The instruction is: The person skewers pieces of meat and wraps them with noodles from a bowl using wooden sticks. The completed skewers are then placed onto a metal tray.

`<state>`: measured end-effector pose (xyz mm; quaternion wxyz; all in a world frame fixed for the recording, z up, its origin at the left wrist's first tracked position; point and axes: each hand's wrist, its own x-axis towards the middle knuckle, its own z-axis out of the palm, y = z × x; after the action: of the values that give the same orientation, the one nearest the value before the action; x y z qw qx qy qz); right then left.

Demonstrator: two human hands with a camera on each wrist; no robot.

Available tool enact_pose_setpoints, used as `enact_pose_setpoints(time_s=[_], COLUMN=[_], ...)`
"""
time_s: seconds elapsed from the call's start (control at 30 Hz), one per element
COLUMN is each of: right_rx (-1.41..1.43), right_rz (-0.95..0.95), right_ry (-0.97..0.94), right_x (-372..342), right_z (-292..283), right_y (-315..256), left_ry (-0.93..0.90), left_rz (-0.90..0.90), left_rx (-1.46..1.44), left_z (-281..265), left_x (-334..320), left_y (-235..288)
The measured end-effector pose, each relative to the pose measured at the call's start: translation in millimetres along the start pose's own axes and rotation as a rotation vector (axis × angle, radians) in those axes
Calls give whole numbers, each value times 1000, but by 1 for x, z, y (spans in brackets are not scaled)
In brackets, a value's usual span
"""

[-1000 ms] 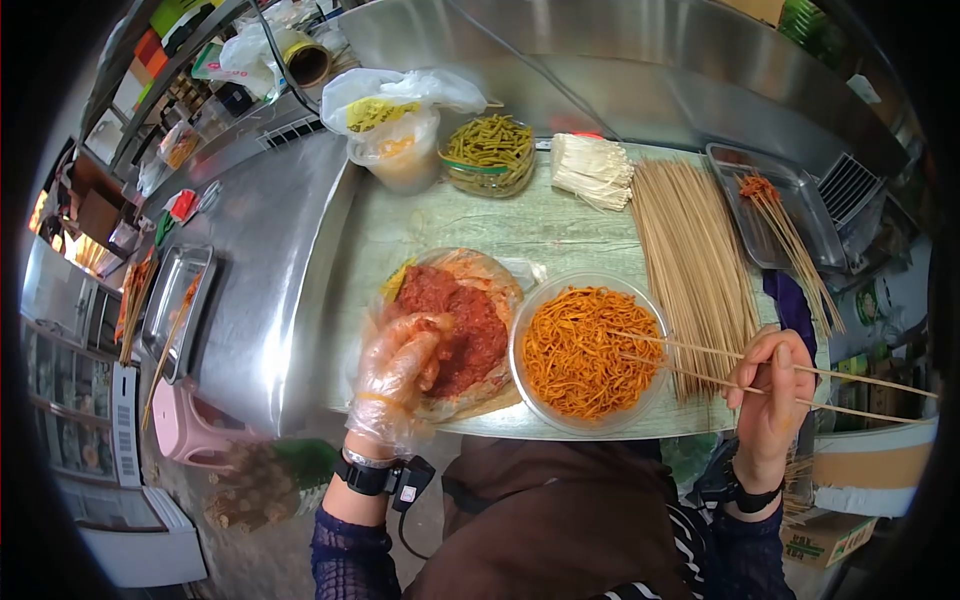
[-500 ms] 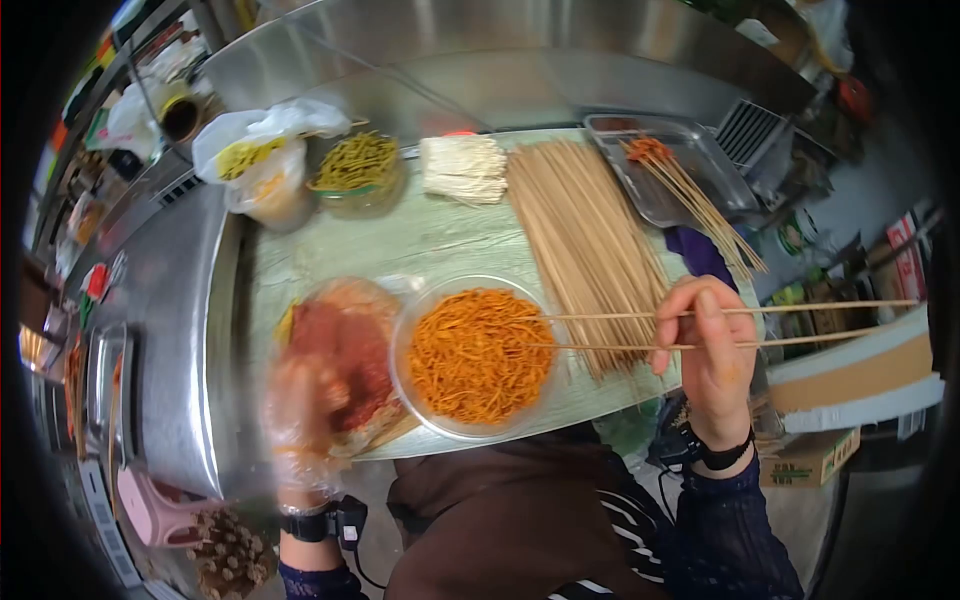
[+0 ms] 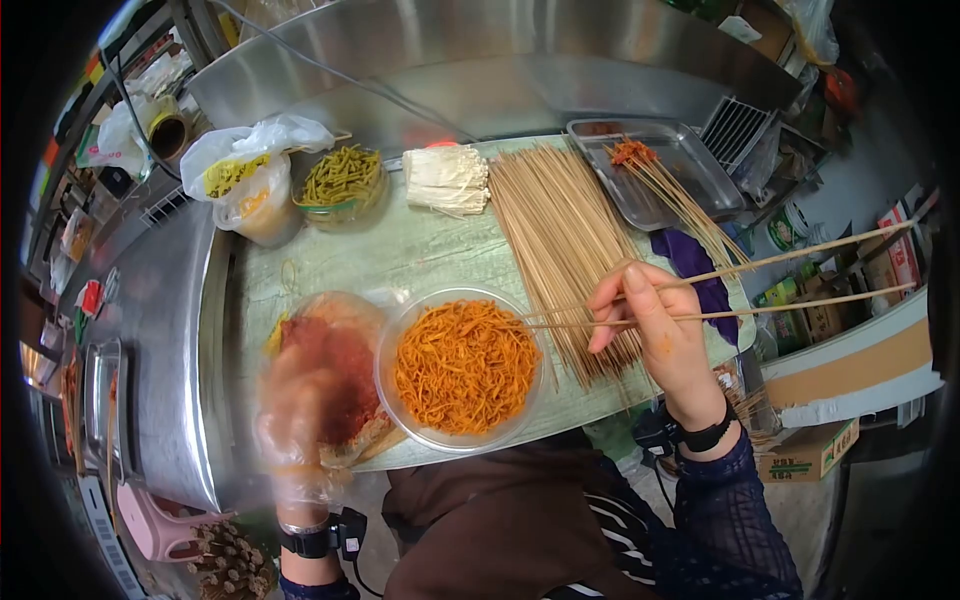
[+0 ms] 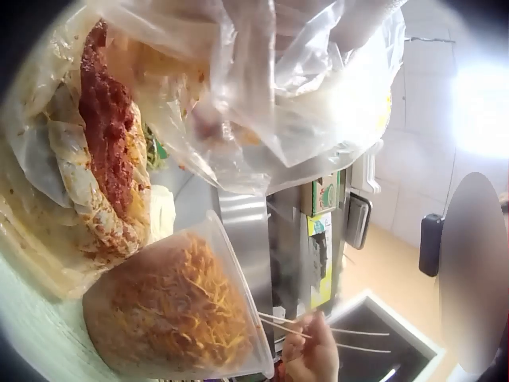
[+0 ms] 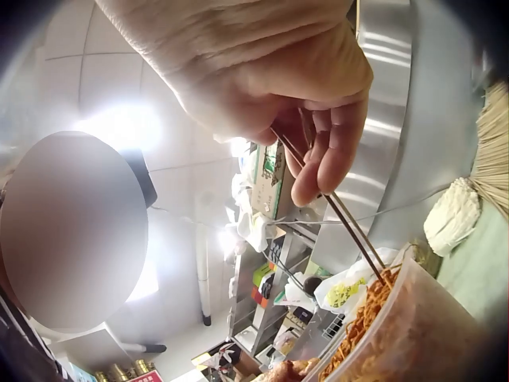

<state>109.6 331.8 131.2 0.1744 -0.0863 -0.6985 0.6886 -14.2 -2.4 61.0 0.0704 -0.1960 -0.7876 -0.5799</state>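
My left hand (image 3: 305, 400), in a clear plastic glove, is blurred over red minced paste (image 3: 350, 385) in an opened plastic bag; loose glove film hides its fingers in the left wrist view. Between the thumb and fingers of my bare right hand (image 3: 655, 325) are two thin bamboo skewers (image 3: 760, 264). Their tips come together at the right side of a round clear tub (image 3: 385, 405) filled with orange seasoned shreds (image 3: 465, 370). In the right wrist view, the skewers (image 5: 350, 225) slant down to the shreds (image 5: 370, 314) just inside the tub's rim.
A pile of bamboo skewers (image 3: 555, 230) lies behind the tub. Along the back stand white enoki mushrooms (image 3: 446, 180), a bowl of green beans (image 3: 342, 187) and a bagged container (image 3: 255, 200). A metal tray (image 3: 690, 195) with loaded skewers (image 3: 670, 190) is at the right.
The head view has turned to the right. My right hand has come closer to the tub, and the skewer tips, apart before, now meet. The left hand stays over the paste, moving and blurred.
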Motion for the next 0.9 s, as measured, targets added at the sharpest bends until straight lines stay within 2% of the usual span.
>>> enact_pose_setpoints(time_s=[0.1, 0.17, 0.27, 0.47, 0.7, 0.87, 0.9], right_rx=[37, 36, 72, 198, 260, 100, 52], right_rz=[-84, -111, -156, -206, -267, -315, -343], right_ry=[19, 29, 39, 76, 59, -49, -64], right_x=[0, 0, 1, 7, 14, 2, -1], right_z=[-1, -2, -2, 3, 16, 35, 39], right_y=[0, -3, -7, -15, -30, -27, -26], left_ry=[19, 13, 13, 46, -113, -240, -287], left_rz=[-29, -155, -231, -405, -493, -596, -589], left_rx=[-55, -137, -240, -588, -839, -1041, -1000], left_z=[3, -3, 0, 12, 31, 40, 39], left_x=[0, -5, -6, -10, -10, -8, -7], left_y=[10, 0, 9, 39, 56, 58, 56])
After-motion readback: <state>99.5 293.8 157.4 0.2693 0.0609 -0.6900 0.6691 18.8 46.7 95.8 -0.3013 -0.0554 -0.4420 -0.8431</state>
